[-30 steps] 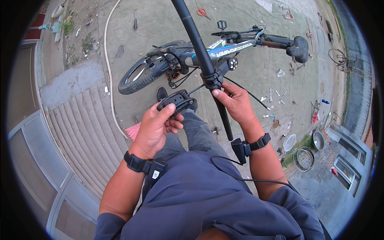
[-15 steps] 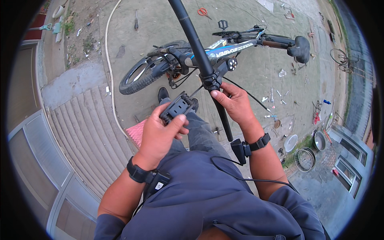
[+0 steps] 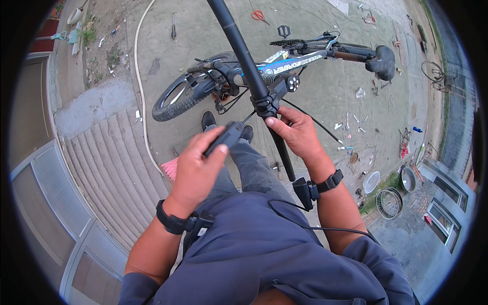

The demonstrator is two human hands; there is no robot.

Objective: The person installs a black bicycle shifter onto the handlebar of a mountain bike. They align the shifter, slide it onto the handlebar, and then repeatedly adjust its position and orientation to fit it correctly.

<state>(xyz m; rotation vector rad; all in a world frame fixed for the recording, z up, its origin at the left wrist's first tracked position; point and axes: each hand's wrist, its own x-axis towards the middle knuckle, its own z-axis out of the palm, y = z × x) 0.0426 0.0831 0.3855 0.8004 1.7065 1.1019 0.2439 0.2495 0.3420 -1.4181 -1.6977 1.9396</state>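
Folding multi-tool (image 3: 226, 136), just lower left of the handlebar clamp (image 3: 266, 105), its thin key (image 3: 248, 118) angled toward it; whether the tip is seated cannot be told. The left hand (image 3: 195, 165) is closed around the tool body; the right hand (image 3: 295, 129) grips the handlebar (image 3: 239, 48) immediately below the clamp. The step appears to be bolt work there; a further turn would call for a seated key and a steadied bar. Beyond: front wheel (image 3: 180, 99), left of the clamp; saddle (image 3: 381, 63), upper right.
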